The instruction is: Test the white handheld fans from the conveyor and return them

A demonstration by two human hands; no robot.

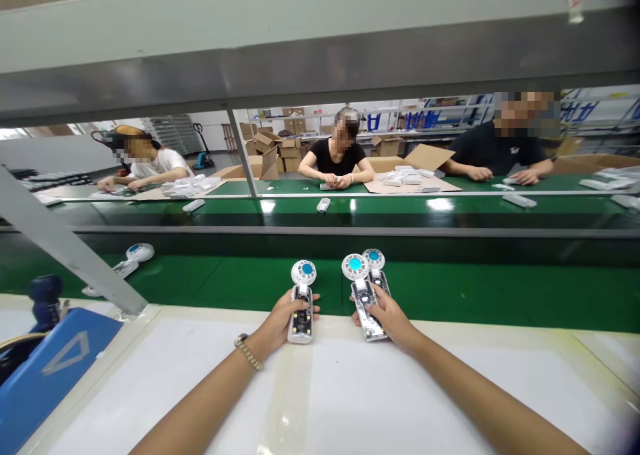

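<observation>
- The left hand (281,318) is wrapped round a slim, white-edged plastic device with a clear front and round head (301,323), thumb on the front, fingers behind.
- The right hand (393,318) grips a matching, tilted, clear-fronted plastic device with a brighter cyan head centre (369,316), thumb across its face.
- Both held devices are above the front edge of the smooth white work surface (360,395), beside the glossy green conveyor belt (450,295).
- A 3rd blue-centred round-headed device (374,259) sits partly hidden behind the right one; I cannot tell whether the right hand also holds it.
- For a good hold, I'd grip the rectangular bodies by their sides, keeping pressure off the narrow necks, which look like the weaker part.
- Keeping the 2 right-side heads apart should help avoid rubbing.
- The clear fronts look slick and show dark inner parts; light thumb pressure seems wise.
- Each head is a shallow white disc, with a slotted ring round a smooth blue circle.
</observation>
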